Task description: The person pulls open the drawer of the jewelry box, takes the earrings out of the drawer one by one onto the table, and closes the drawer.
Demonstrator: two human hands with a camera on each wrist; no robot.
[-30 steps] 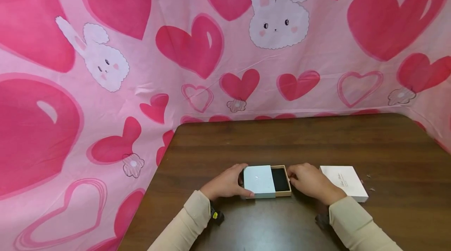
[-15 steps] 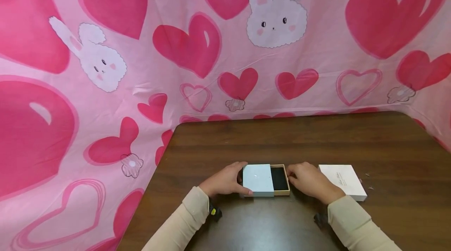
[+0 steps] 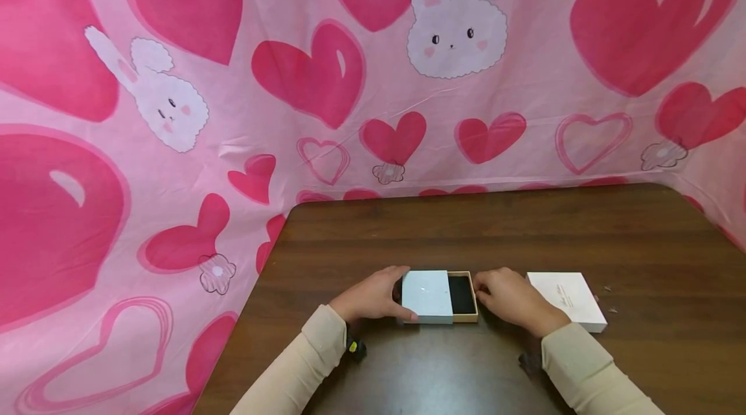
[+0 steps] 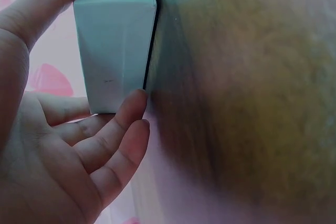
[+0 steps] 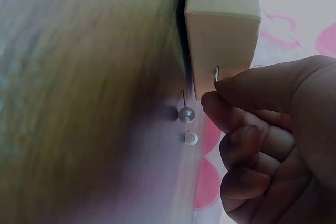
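Note:
A drawer box sits on the table, its pale blue sleeve (image 3: 427, 297) leaving the right end of the tan-edged drawer (image 3: 465, 318) exposed, with a black insert (image 3: 462, 294) inside. My left hand (image 3: 373, 295) grips the sleeve's left end, thumb on the near side and fingers on the far side. At the opposite end, my right hand (image 3: 509, 298) pinches a small thin pull tab (image 5: 217, 73) on the drawer's end face between thumb and forefinger. Two pearl studs, one grey (image 5: 187, 115) and one white (image 5: 191, 138), lie on the table near that hand in the right wrist view.
Right of the right hand lies a white box (image 3: 574, 302) with gold lettering, partly overlapped by that hand's wrist. Small bits (image 3: 610, 309) lie beyond it on the brown wooden table (image 3: 466, 234). A pink heart-patterned cloth (image 3: 326, 7) hangs behind and along the left side.

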